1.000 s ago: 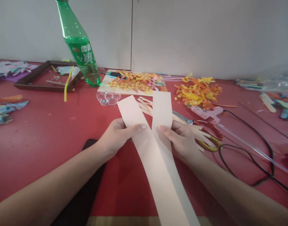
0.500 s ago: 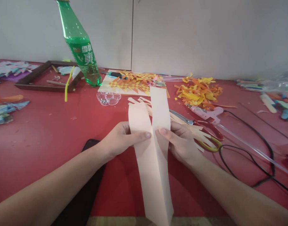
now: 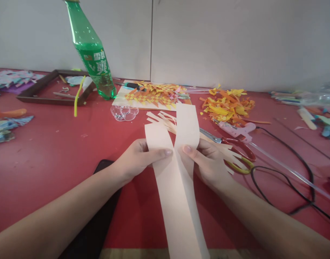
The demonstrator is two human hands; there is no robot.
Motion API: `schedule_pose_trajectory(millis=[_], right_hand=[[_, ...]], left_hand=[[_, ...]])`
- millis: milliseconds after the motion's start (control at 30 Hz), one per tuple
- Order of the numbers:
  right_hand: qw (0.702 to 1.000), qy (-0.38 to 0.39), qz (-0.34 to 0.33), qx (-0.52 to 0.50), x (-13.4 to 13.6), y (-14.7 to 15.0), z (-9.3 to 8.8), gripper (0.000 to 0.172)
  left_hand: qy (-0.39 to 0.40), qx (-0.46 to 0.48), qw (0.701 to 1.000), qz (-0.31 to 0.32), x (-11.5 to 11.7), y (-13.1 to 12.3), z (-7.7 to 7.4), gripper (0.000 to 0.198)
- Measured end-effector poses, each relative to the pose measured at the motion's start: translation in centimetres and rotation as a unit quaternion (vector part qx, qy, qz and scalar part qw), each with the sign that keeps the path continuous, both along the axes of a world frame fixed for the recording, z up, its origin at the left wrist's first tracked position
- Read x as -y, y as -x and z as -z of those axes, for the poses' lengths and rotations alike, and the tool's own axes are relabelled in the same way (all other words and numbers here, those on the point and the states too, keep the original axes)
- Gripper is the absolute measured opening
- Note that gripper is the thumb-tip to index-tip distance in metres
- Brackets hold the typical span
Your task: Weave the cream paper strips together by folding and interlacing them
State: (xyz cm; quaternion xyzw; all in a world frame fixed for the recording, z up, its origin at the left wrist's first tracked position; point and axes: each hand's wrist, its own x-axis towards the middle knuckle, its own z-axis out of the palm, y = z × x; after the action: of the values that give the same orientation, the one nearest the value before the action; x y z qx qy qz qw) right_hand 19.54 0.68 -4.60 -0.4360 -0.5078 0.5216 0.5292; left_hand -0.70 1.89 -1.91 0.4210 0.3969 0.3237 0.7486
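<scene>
- Table point(image 3: 59, 162), red and pretty littered, spreads out on both sides of the paper strip, which is my landmark for everything else.
- Pale wall point(image 3: 235, 43) stands behind the lot, well beyond the paper strip.
- Paper strip point(image 3: 178, 194) itself: cream, long, a crease down its length, held up between two hands. Its far end splits into two flaps making a V, and its near end runs out of view.
- Green bottle point(image 3: 91, 61), part full, beyond the paper strip and off to its left. Looks tilted from this angle.
- Dark frame point(image 3: 46, 100), well left of the paper strip, with odds and ends inside it.
- Black slab point(image 3: 100, 219), left of the paper strip, partly hidden by the forearm.
- Left hand point(image 3: 136, 158), pinching the paper strip on its left flap, thumb on top just below the split.
- Right hand point(image 3: 208, 160), same deal on the right flap, thumb on top.
- Orange and yellow weave point(image 3: 154, 96), just beyond the paper strip's tips.
- Yellow and orange scraps point(image 3: 226, 104), heaped beyond and right of the paper strip.
- Scissors point(image 3: 213, 136), right of the paper strip, red and yellow handles.
- Pink glue gun point(image 3: 239, 132), further right of the paper strip.
- Clear dish point(image 3: 124, 113), just left of the paper strip's far end.
</scene>
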Motion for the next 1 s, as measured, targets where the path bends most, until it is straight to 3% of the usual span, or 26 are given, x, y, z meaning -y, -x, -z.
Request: schedule_pose_trajectory(millis=[167,333,567,1000], right_hand=[[1.000,0.012,0.001,-0.006,0.0,0.0,0.1,0.010],[0.999,0.034,-0.003,-0.029,0.0,0.2,0.1,0.013],[0.996,0.069,-0.053,-0.018,0.3,0.2,-0.6,0.017],[0.998,0.038,0.011,0.041,0.3,-0.3,0.0,0.016]], left_hand=[[-0.014,-0.007,1.000,0.010,0.0,0.1,-0.1,0.026],[-0.048,0.000,0.994,0.095,0.0,0.1,-0.2,0.030],[-0.075,-0.037,0.996,0.044,0.0,0.2,0.1,0.028],[-0.047,-0.041,0.998,0.001,0.1,0.2,-0.3,0.027]])
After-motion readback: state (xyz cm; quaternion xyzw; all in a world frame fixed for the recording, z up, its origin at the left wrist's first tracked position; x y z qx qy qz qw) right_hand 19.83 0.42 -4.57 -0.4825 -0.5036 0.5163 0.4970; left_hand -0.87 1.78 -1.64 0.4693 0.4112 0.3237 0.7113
